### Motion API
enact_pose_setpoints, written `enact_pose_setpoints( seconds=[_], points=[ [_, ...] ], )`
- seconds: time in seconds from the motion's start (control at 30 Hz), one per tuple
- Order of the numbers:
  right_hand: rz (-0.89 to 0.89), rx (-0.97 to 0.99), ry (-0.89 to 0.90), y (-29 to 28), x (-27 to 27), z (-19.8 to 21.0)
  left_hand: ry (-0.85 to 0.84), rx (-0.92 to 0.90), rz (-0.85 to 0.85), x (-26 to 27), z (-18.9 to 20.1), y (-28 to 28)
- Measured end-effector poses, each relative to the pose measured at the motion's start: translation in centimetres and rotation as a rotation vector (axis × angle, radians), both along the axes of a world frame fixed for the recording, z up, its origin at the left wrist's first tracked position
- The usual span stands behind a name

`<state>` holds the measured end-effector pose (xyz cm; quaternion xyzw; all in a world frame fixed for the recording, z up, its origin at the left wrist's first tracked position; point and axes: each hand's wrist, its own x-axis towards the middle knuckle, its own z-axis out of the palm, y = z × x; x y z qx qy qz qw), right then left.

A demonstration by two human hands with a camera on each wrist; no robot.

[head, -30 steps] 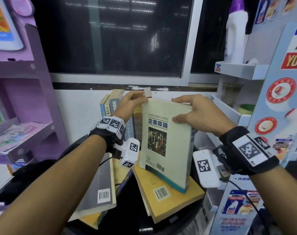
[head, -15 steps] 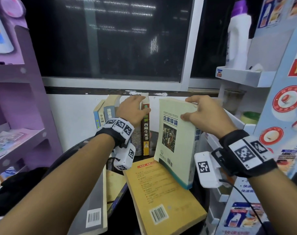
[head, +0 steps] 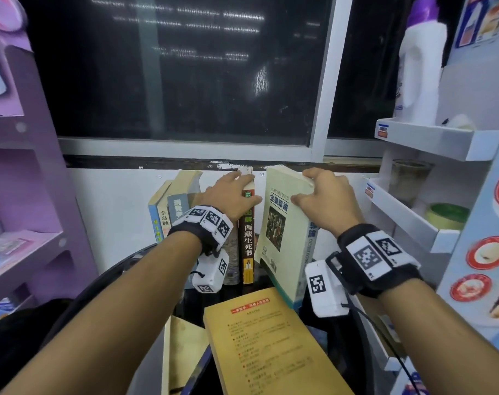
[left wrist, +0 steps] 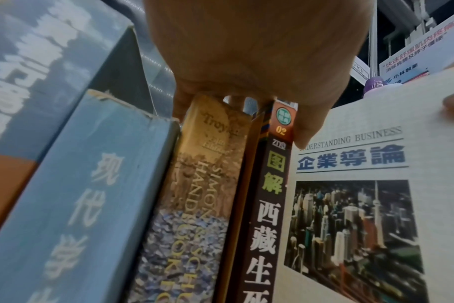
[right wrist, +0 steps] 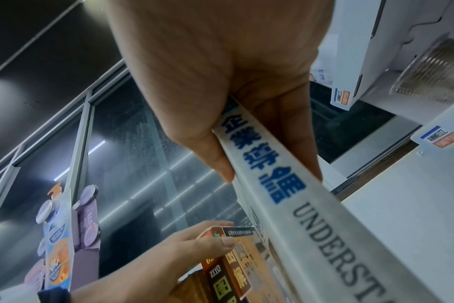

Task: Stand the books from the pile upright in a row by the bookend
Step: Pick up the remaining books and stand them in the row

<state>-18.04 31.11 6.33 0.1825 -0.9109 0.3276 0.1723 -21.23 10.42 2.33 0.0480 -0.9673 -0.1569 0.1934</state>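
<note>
Several books stand in a row against the white wall, ending on the right with a brown-spined book (head: 247, 246) (left wrist: 267, 205) (right wrist: 228, 280). My left hand (head: 248, 186) (left wrist: 241, 114) (right wrist: 208, 244) lies over the row's tops, fingers behind and thumb on the brown book's right side, pinching it. My right hand (head: 304, 187) (right wrist: 272, 176) grips the top edge of a cream book (head: 285, 238) (left wrist: 376, 184) (right wrist: 311, 205). It is held nearly upright just right of the brown book, with a narrow gap between them. A yellow book (head: 271, 346) lies flat in front, over another one (head: 182, 352). I cannot make out the bookend.
The books rest on a round black table (head: 123, 269). A purple shelf unit (head: 28, 238) stands at the left. At the right, a white shelf unit (head: 413, 220) holds a glass jar (head: 411, 178), a green roll (head: 448, 215) and a white bottle (head: 422, 67). A dark window (head: 185, 81) is behind.
My right hand has carried the cream book off the yellow book, back toward the row's right end. My left hand has shifted onto the brown-spined book's top.
</note>
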Motion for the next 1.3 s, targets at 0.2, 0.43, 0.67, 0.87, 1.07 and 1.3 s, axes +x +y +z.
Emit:
enact_pose_setpoints(
  seconds=[0.2,0.43,0.67,0.87,1.07,1.3],
  points=[
    [-0.047,0.000,0.041,-2.5,-2.7,-0.9,0.108,0.069,-0.095,-0.4,-0.7,-0.6],
    [-0.060,-0.008,0.074,-5.2,-5.0,-2.5,0.173,0.076,-0.131,-0.2,-1.2,-1.0],
    [-0.073,-0.009,0.056,-6.8,-6.5,-4.4,0.219,0.079,-0.162,-0.1,-1.7,-1.3],
    [-0.060,0.082,0.036,-8.1,-6.8,-5.2,0.195,0.093,-0.167,-0.3,-2.0,-1.7],
    [0.014,0.099,0.002,-7.8,-7.2,-5.0,0.200,0.167,-0.207,-0.1,-2.0,-1.9],
    [0.279,0.075,-0.186,-6.3,-7.7,-4.5,0.176,0.181,-0.209,0.2,-1.8,-1.8]
  ],
)
